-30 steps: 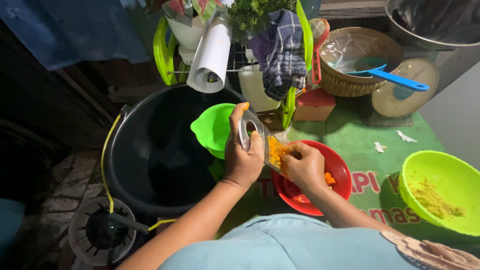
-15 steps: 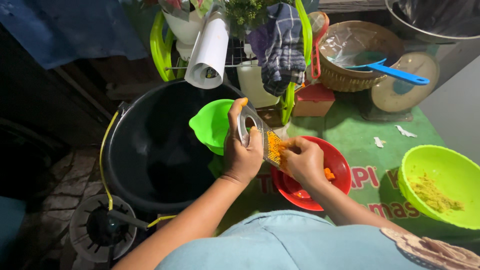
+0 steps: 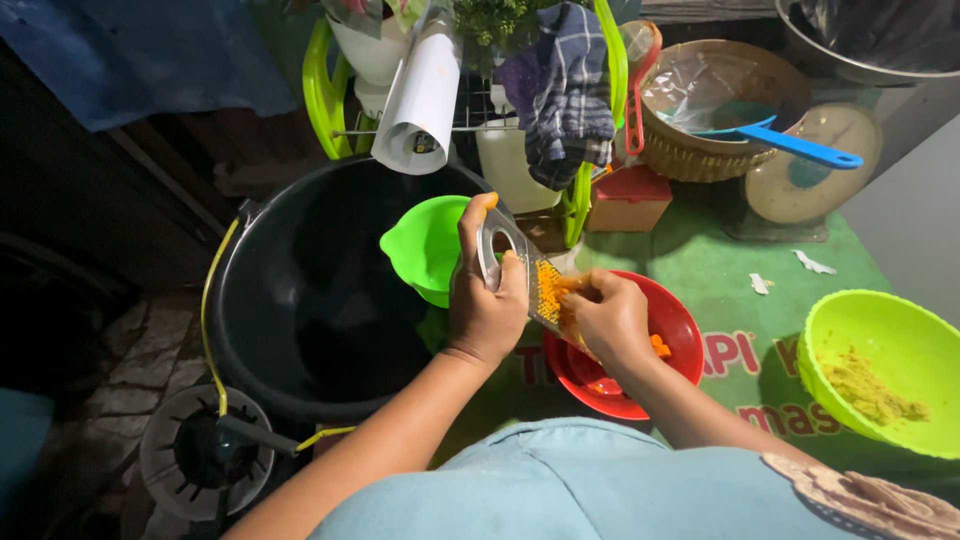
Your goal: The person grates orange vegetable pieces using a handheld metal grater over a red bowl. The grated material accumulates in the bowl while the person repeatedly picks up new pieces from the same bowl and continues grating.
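1. Left hand (image 3: 487, 310) has its fingers (image 3: 470, 225) wrapped tight around the handle end of a flat metal grater (image 3: 528, 275). The grater slants down toward the red bowl (image 3: 685, 325), lower end over the bowl's near-left rim.
2. Right hand (image 3: 608, 318) sits against the grater face, just above the red bowl. Its fingers are pinched narrow on a small orange piece (image 3: 572, 283); most of that piece is hidden under the fingertips, so its kind cannot be told.
3. Grater face is smeared with orange pulp. A few orange shreds (image 3: 658, 346) lie inside the red bowl, beside the right wrist.
4. Doing the stroke well, as I judge it: keep the grater's lower edge over the red bowl so the shreds drop in, hold the slant steady with the left hand, and press with short strokes. The piece looks small, so fingertips ride close to the teeth; flat finger pads and light pressure would be safer.
5. Left of the red bowl: a small green bowl (image 3: 428, 245) tilted at the rim of a big black bucket (image 3: 300, 300) with a yellow handle.
6. Right of the red bowl, well apart on the green desk (image 3: 720, 270): a large green bowl (image 3: 880, 370) with yellowish crumbs inside.
7. Behind the red bowl: a red box (image 3: 625, 198), a checked cloth (image 3: 562, 90), a woven basket (image 3: 715, 150) with a blue ladle (image 3: 800, 148).
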